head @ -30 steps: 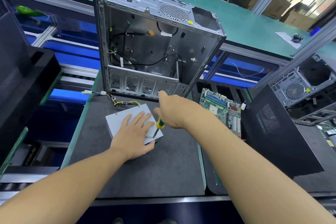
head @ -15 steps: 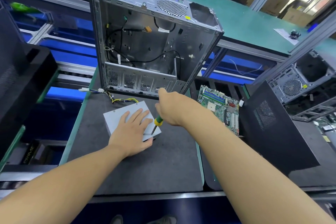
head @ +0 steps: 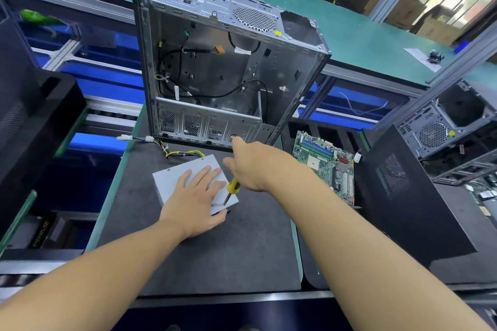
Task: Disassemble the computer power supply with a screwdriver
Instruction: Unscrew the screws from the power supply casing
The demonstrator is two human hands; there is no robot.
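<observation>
A grey power supply box (head: 172, 179) lies on the dark mat (head: 215, 250), its yellow and black cable bundle (head: 183, 154) trailing toward the case. My left hand (head: 197, 197) rests flat on top of the box, fingers spread, thumb over its near edge. My right hand (head: 251, 165) grips a screwdriver (head: 230, 191) with a yellow and green handle. The shaft points down and its tip sits at the box's near right corner.
An open, emptied computer case (head: 223, 70) stands upright just behind the box. A green motherboard (head: 326, 161) lies to the right, beside a black side panel (head: 408, 201). Another black panel (head: 29, 121) leans at the left. A second case (head: 451, 126) sits far right.
Both hands stay on the power supply and the screwdriver stays at the same corner. Only the camera view shifts slightly.
</observation>
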